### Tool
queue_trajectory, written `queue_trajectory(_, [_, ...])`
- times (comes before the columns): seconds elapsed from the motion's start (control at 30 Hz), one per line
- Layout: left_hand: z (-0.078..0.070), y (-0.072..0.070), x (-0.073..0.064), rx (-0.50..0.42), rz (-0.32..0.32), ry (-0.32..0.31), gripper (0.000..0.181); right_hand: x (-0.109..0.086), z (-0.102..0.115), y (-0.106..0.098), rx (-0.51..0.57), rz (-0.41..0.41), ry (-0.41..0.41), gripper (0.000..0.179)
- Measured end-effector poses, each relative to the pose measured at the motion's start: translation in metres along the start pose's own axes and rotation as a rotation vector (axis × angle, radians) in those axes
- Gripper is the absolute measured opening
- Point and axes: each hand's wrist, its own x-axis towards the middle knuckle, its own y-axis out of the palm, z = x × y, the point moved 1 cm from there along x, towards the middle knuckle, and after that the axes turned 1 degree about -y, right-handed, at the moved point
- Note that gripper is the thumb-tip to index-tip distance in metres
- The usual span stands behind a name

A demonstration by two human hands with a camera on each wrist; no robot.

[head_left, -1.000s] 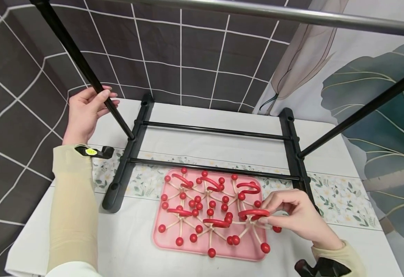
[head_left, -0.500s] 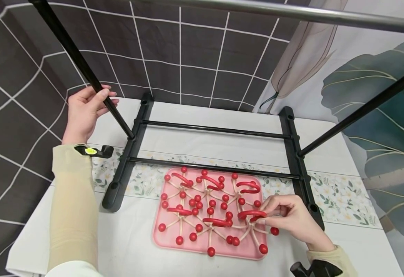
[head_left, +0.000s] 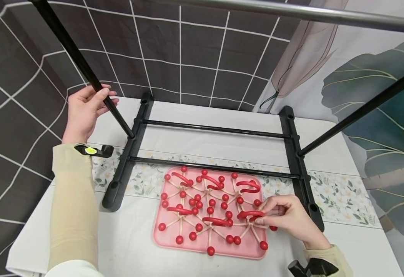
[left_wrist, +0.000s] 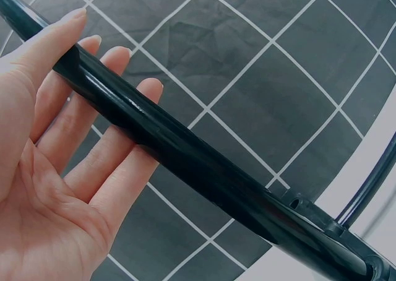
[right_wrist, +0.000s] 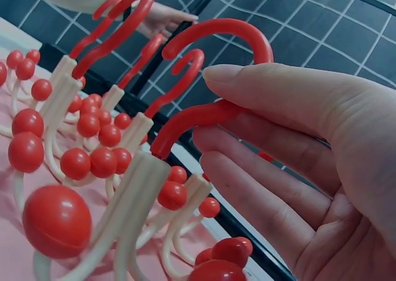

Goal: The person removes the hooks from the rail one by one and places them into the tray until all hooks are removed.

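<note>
My left hand (head_left: pixel 85 111) is at a black upright pole (head_left: pixel 80 63) of a rack, its thumb lying across the front and its fingers behind. In the left wrist view the fingers (left_wrist: pixel 105 163) are fairly straight against the pole. My right hand (head_left: pixel 286 217) pinches the red hook (right_wrist: pixel 204 115) of a cream hanger (right_wrist: pixel 133 194) whose several arms end in red balls. That hanger stands at the right front of a pink tray (head_left: pixel 167 245), its hook at the top. Several similar hangers (head_left: pixel 210 227) fill the rest of the tray, their hooks up.
The rack's base has two black feet (head_left: pixel 117 192) joined by two crossbars (head_left: pixel 215 130) behind the tray. A silver rail (head_left: pixel 291 13) crosses overhead. Another black pole (head_left: pixel 364 109) leans out on the right. A grey checked cloth (head_left: pixel 202 50) hangs behind the white table (head_left: pixel 125 238).
My right hand has shifted slightly left, with the hook between its fingers. The pinched hanger's ball tips have moved a little left too. My left hand has stayed at the pole.
</note>
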Motion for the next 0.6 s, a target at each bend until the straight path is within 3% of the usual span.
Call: queue_trajectory(0.6, [0.0022, 0.0023, 0.0021, 0.020, 0.000, 0.002, 0.025, 0.0059, -0.0023, 0.0091, -0.003, 0.007, 0.001, 0.022])
